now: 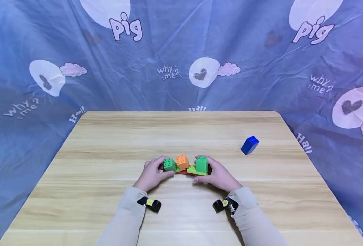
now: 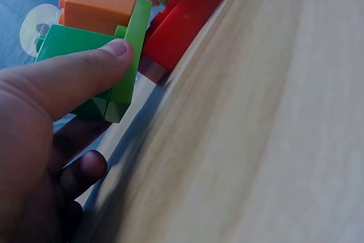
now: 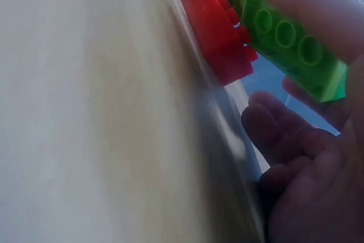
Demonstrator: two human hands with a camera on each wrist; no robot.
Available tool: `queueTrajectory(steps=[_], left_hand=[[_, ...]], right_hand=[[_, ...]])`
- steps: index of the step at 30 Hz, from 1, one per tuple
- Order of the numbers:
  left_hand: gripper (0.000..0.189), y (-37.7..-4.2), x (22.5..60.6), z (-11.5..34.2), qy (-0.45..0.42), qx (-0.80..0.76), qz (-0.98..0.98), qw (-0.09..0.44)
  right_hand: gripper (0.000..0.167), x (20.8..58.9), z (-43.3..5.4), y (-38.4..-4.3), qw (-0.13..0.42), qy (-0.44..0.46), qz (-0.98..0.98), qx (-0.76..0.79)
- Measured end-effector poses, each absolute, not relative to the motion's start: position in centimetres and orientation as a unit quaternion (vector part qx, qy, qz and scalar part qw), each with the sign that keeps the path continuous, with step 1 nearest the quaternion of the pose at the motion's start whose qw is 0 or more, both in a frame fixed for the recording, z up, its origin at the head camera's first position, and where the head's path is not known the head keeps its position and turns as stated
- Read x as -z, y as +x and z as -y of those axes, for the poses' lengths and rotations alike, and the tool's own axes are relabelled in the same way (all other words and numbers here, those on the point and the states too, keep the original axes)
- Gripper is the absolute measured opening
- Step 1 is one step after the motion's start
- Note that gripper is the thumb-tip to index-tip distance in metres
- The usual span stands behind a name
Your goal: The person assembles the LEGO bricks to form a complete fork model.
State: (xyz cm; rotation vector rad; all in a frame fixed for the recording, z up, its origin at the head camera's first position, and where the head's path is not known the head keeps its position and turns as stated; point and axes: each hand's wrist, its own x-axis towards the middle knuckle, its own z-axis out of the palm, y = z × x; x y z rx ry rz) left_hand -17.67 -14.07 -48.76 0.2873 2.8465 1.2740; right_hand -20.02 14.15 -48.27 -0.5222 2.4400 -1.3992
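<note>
My left hand point(image 1: 152, 172) grips a green toy block point(image 1: 169, 164), thumb on its near side. That block and an orange block point(image 1: 182, 161) stand on a thin light green plate point(image 2: 136, 32), which tilts in the left wrist view. My right hand point(image 1: 219, 176) holds another light green plate point(image 1: 193, 169) with a taller green block point(image 1: 202, 164) on its right end. Its hollow underside shows tilted in the right wrist view. Between and below both plates lies a red brick point(image 2: 185, 27) at the tabletop, its studs partly exposed.
A dark blue block point(image 1: 249, 145) stands by itself to the right, beyond my right hand. The wooden table point(image 1: 181, 130) ends at a blue printed curtain point(image 1: 150, 92) behind and along both sides. Small cameras point(image 1: 150, 204) are strapped to both wrists.
</note>
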Motion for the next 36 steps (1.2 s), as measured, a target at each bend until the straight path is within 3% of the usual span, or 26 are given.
queueTrajectory(steps=[9,17,30,36], left_hand=[[0.047,-17.8,48.9,14.0,0.071,-0.495,-0.866,0.015],[0.048,-18.6,48.8,13.6,0.1,-0.56,-0.822,0.028],[0.047,-19.5,48.8,13.2,0.127,-0.528,-0.838,0.051],[0.044,-19.8,48.1,14.2,0.123,-0.506,-0.85,0.086]], right_hand=[[0.043,49.1,-15.1,-19.6,0.108,-0.169,-0.806,0.558],[0.045,48.7,-14.2,-20.4,0.087,-0.18,-0.821,0.535],[0.039,47.9,-14.8,-22.7,0.144,-0.236,-0.827,0.489],[0.034,47.3,-14.5,-23.5,0.135,-0.263,-0.849,0.438]])
